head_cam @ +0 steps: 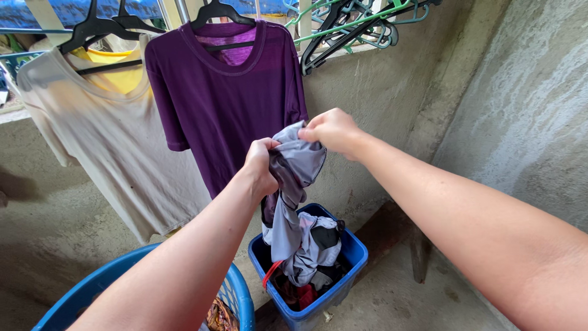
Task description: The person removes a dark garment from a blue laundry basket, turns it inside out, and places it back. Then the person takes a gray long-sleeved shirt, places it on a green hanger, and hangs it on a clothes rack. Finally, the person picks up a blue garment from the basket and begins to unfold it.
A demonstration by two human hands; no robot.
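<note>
A wet grey garment (298, 202) with black trim hangs twisted between both my hands above a small blue bucket (352, 254). My left hand (260, 167) is clenched around its upper part. My right hand (332, 130) pinches the garment's top edge just to the right. The garment's lower end droops into the bucket, which holds more dark and red clothes.
A purple shirt (223, 98) and a cream shirt (104, 141) hang on black hangers from a rail. Empty green and black hangers (352, 27) hang at upper right. A round blue laundry basket (236, 294) stands at lower left. Concrete walls (520, 104) close in behind and right.
</note>
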